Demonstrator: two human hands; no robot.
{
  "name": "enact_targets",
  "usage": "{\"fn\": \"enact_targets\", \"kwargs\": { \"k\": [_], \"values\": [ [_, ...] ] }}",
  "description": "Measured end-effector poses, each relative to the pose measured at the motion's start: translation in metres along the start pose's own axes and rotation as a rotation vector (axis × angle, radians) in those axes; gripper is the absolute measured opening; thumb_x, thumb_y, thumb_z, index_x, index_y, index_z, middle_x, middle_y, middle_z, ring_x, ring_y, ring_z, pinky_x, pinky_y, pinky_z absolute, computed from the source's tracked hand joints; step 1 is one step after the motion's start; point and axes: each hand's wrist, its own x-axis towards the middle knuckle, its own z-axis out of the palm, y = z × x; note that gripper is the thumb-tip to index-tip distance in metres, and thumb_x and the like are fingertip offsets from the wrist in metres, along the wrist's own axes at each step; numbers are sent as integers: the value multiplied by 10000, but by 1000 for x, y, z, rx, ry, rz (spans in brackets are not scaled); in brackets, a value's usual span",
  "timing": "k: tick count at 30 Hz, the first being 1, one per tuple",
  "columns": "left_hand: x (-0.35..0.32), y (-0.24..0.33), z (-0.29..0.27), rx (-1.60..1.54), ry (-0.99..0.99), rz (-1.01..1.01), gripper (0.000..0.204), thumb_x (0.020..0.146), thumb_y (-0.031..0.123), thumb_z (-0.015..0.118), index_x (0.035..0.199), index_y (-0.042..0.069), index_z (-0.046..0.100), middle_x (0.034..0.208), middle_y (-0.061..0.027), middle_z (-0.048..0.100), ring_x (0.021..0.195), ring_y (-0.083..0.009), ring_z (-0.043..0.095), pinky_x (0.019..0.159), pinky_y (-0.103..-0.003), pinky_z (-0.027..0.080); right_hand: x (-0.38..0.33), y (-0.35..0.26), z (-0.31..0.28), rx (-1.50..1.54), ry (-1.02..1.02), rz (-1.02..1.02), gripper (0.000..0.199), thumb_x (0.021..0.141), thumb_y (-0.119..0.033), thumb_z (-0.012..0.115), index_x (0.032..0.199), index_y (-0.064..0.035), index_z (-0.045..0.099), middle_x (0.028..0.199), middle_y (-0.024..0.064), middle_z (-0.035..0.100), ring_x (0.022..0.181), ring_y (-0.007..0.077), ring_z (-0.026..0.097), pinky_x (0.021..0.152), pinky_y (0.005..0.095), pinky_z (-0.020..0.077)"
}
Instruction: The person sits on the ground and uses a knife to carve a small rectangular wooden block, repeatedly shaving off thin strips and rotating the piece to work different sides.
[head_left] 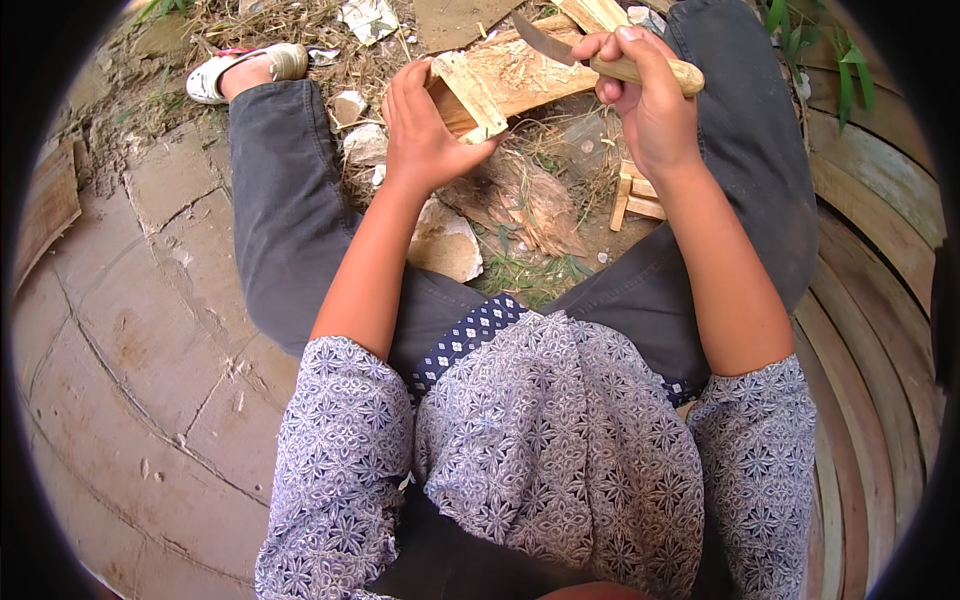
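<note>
So the left hand [425,130] is wrapped around a split chunk of wood [490,85], fingers closed on its near end, holding it up over the gap between the knees. The right hand [645,95] has a tight fist on a knife [600,62] with a pale wooden handle, and the curved dark blade sticks out to the left, toward the wood and the other hand. The blade tip looks like it's just above the far part of the piece, though I can't tell if it's actually touching.

What worries me here: the holding fingers sit pretty near where that blade points. If the edge skips off a knot or the grain splits sooner than expected, it could run straight at the left thumb. The wood is also held in the air, not braced on anything, so it could twist in the grip under pressure.

Also both legs in grey trousers [290,210] flank the work, so a slip downward could catch a thigh. Loose wood offcuts [635,195] and dry scraps on the ground below could snag a dropped knife too
</note>
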Motion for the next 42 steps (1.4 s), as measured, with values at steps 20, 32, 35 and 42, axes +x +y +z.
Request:
{"fn": "enact_targets", "kwargs": {
  "k": [20, 32, 35, 42],
  "values": [
    [17, 51, -70, -435, 0, 248, 1230, 517, 318, 996, 1503, 63, 307, 1427, -189, 509, 1328, -353, 509, 1113, -480, 411, -6, -18, 47, -305, -235, -70, 231, 957, -259, 749, 958, -28, 762, 818, -36, 701, 750, 29, 614, 674, 219, 493],
    [21, 48, -75, -268, 8, 294, 1189, 526, 339, 1005, 1486, 88, 350, 1412, -170, 547, 1308, -357, 522, 1109, -490, 400, -7, -31, 43, -257, -259, 119, 174, 954, -159, 675, 989, -14, 764, 889, 1, 734, 854, 74, 657, 797, 265, 531],
    [23, 48, -74, -257, 30, 312, 1191, 500, 340, 995, 1479, 89, 365, 1401, -159, 549, 1297, -364, 520, 1102, -504, 394, -9, -26, 50, -197, -232, 41, 184, 959, -167, 676, 1006, -13, 765, 921, 9, 744, 874, 72, 664, 811, 263, 535],
    [20, 49, -77, -176, -25, 268, 1186, 504, 332, 994, 1477, 74, 367, 1404, -163, 547, 1304, -359, 510, 1107, -486, 396, -7, -20, 43, -344, -347, 42, 233, 971, -234, 711, 1042, -19, 763, 922, -9, 741, 872, 53, 655, 786, 251, 530]
  ]
}}
